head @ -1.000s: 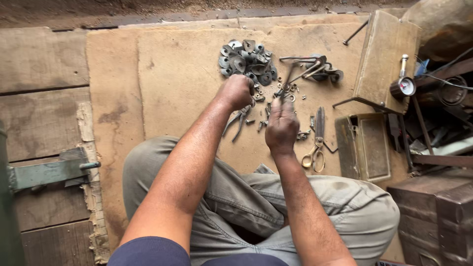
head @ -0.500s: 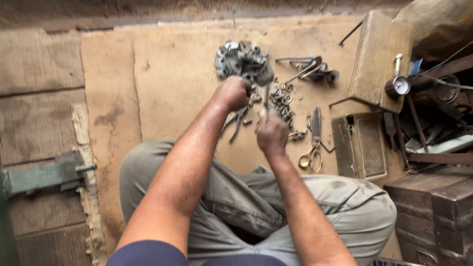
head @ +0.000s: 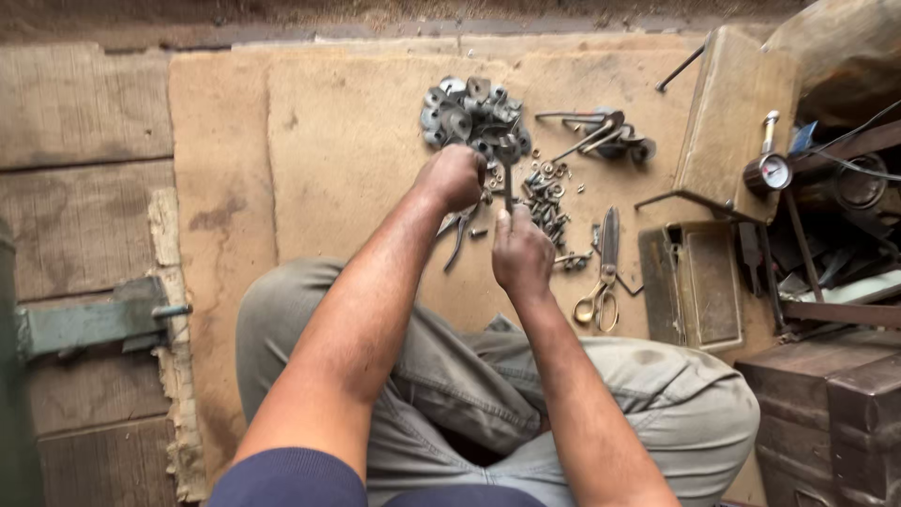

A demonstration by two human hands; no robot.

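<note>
**Inspection at the mat: small metal fitting under the hands**

I sit cross-legged on the worn tan mat that covers the plank floor. To my right stands an open rusty metal toolbox, with its lid propped upright behind it and a round pressure gauge beside the lid. Ahead of me lies a heap of grey metal discs and washers; right of it, a small cluster of dark fittings and rods. A pair of long steel shears with yellowed handles lies near my right knee. A scatter of small nuts and bolts sits between the heap and the shears.

My left hand is closed in a fist around a tool; I judge it to be the grey pliers whose handles hang below the fist. My right hand is closed, thumb raised, gripping a thin upright metal rod whose top reaches a small part at the heap's edge.

Progress: I judge the work midway. One piece is in hand; many loose nuts and discs remain unassembled.

Compared with a moment ago, my right hand has drawn back toward my lap, and my left hand holds nearly the same spot.
</note>
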